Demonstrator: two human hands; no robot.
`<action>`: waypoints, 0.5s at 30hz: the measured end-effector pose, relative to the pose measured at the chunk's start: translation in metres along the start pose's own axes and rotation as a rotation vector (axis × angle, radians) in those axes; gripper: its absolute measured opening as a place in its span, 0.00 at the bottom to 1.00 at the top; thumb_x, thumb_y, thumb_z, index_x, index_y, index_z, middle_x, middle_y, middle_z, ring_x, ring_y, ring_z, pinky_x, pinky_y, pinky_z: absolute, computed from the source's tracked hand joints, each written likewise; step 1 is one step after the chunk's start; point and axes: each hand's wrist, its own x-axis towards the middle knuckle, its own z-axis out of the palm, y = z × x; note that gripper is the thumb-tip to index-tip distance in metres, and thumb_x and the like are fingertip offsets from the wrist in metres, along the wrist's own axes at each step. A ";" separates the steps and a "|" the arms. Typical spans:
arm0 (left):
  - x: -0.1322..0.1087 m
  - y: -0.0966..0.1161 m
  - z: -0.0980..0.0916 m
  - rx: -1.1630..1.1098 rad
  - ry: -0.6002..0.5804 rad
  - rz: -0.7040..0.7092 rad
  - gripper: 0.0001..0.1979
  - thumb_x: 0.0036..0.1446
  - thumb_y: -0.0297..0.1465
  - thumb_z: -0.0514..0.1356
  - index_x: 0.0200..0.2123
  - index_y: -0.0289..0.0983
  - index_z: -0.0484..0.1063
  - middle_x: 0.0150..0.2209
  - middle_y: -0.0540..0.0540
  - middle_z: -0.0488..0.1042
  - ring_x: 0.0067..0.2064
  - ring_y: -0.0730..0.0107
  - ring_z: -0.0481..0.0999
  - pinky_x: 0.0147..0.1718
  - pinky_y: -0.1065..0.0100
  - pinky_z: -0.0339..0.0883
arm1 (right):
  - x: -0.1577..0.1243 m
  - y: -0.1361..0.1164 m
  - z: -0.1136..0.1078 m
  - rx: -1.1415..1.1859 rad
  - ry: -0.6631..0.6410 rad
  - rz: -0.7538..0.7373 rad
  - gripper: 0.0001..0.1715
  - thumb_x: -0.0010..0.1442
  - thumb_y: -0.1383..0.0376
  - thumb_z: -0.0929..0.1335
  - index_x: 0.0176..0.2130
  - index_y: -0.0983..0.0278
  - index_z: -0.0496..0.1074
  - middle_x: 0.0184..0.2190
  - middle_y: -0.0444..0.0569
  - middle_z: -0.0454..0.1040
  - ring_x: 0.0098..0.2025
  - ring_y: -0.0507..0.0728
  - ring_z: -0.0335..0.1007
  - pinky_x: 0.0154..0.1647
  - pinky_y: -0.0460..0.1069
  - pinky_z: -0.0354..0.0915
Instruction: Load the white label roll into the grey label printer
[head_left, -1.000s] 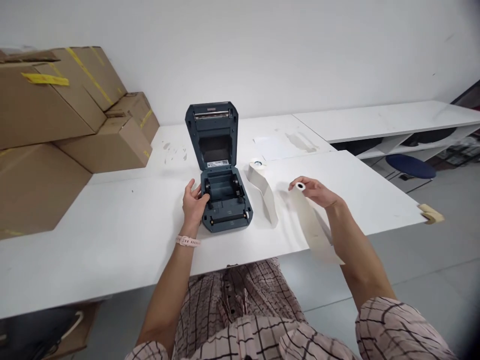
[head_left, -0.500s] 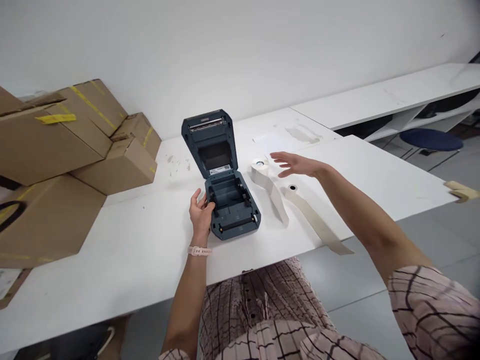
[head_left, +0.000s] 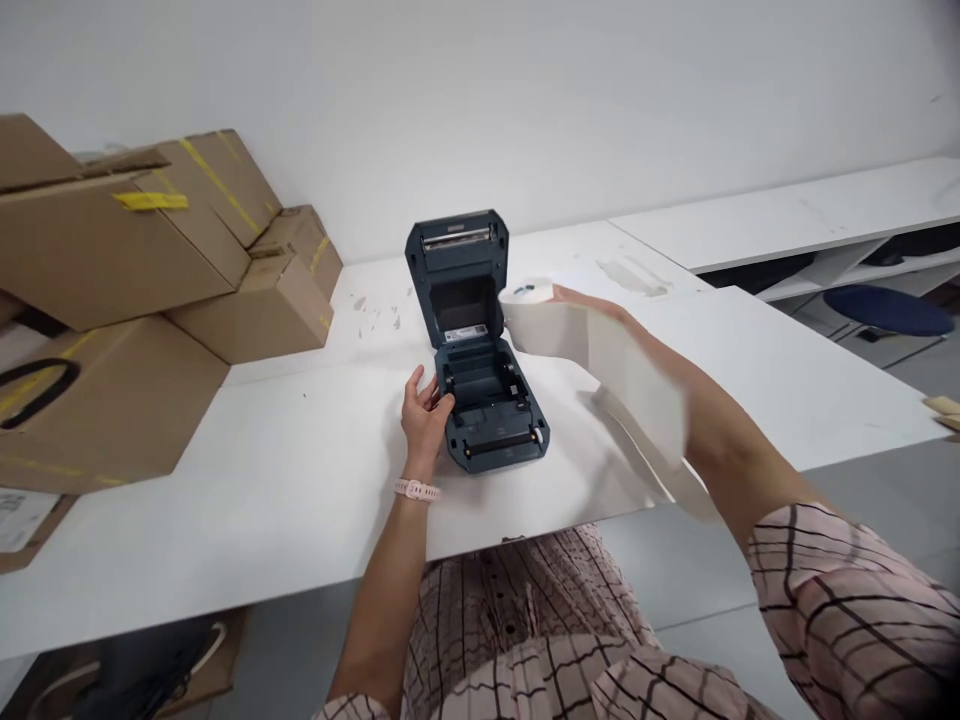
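Note:
A dark blue label printer sits on the white table with its lid standing open and its roll bay empty. My left hand rests against the printer's left side, thumb at the bay's rim, fingers apart. My right hand holds a white paper roll in the air just right of the lid; its loose strip hangs over my forearm. A second paper strip lies on the table under that arm, running over the front edge.
Several taped cardboard boxes are stacked at the left, against the wall. A lower white bench runs off to the right, with a blue stool below it. A bit of brown tape sticks to the table's right corner.
My right hand put one roll down on the table, reached to the other roll beside the printer and lifted it with its strip trailing. My left hand stayed on the printer.

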 end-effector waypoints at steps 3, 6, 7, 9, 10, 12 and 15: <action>0.001 0.001 0.000 -0.019 -0.016 0.006 0.40 0.54 0.27 0.67 0.70 0.43 0.61 0.62 0.36 0.76 0.60 0.55 0.79 0.62 0.53 0.70 | 0.011 -0.039 0.030 -0.140 -0.299 0.016 0.34 0.49 0.51 0.80 0.52 0.60 0.76 0.48 0.48 0.81 0.48 0.66 0.79 0.49 0.61 0.75; 0.002 0.002 0.000 -0.068 -0.043 -0.002 0.43 0.54 0.26 0.67 0.71 0.40 0.58 0.62 0.34 0.76 0.62 0.53 0.77 0.61 0.54 0.71 | 0.020 -0.061 0.064 -0.551 -0.500 0.008 0.37 0.43 0.51 0.82 0.50 0.60 0.76 0.47 0.49 0.80 0.46 0.65 0.78 0.46 0.58 0.75; 0.003 0.002 0.000 -0.072 -0.045 -0.002 0.43 0.54 0.26 0.67 0.71 0.39 0.57 0.62 0.34 0.76 0.62 0.53 0.77 0.61 0.54 0.71 | 0.022 -0.064 0.074 -0.671 -0.528 -0.004 0.36 0.43 0.51 0.81 0.49 0.60 0.76 0.47 0.50 0.80 0.46 0.66 0.77 0.46 0.58 0.74; 0.003 0.002 0.000 -0.063 -0.041 0.001 0.43 0.54 0.26 0.67 0.71 0.39 0.57 0.63 0.34 0.75 0.62 0.52 0.77 0.61 0.53 0.71 | 0.024 -0.061 0.091 -0.807 -0.542 -0.015 0.35 0.44 0.51 0.81 0.48 0.60 0.75 0.47 0.51 0.80 0.48 0.68 0.77 0.48 0.59 0.72; 0.003 0.001 0.000 -0.056 -0.039 0.003 0.43 0.54 0.26 0.67 0.71 0.39 0.58 0.63 0.34 0.75 0.62 0.52 0.77 0.61 0.53 0.71 | 0.025 -0.057 0.097 -0.848 -0.548 -0.011 0.35 0.44 0.51 0.81 0.48 0.60 0.75 0.48 0.51 0.79 0.50 0.69 0.76 0.49 0.59 0.72; 0.003 0.000 0.000 -0.053 -0.046 0.007 0.43 0.54 0.26 0.67 0.71 0.40 0.58 0.63 0.34 0.75 0.62 0.53 0.77 0.62 0.53 0.70 | 0.027 -0.047 0.107 -0.915 -0.560 0.011 0.37 0.44 0.50 0.80 0.50 0.62 0.74 0.49 0.54 0.79 0.52 0.71 0.75 0.50 0.60 0.71; 0.004 -0.002 0.000 -0.065 -0.047 0.009 0.44 0.52 0.26 0.67 0.71 0.40 0.58 0.63 0.35 0.75 0.62 0.54 0.77 0.63 0.54 0.69 | 0.027 -0.034 0.113 -0.945 -0.595 0.051 0.39 0.49 0.46 0.78 0.53 0.64 0.73 0.50 0.57 0.78 0.52 0.72 0.75 0.50 0.60 0.71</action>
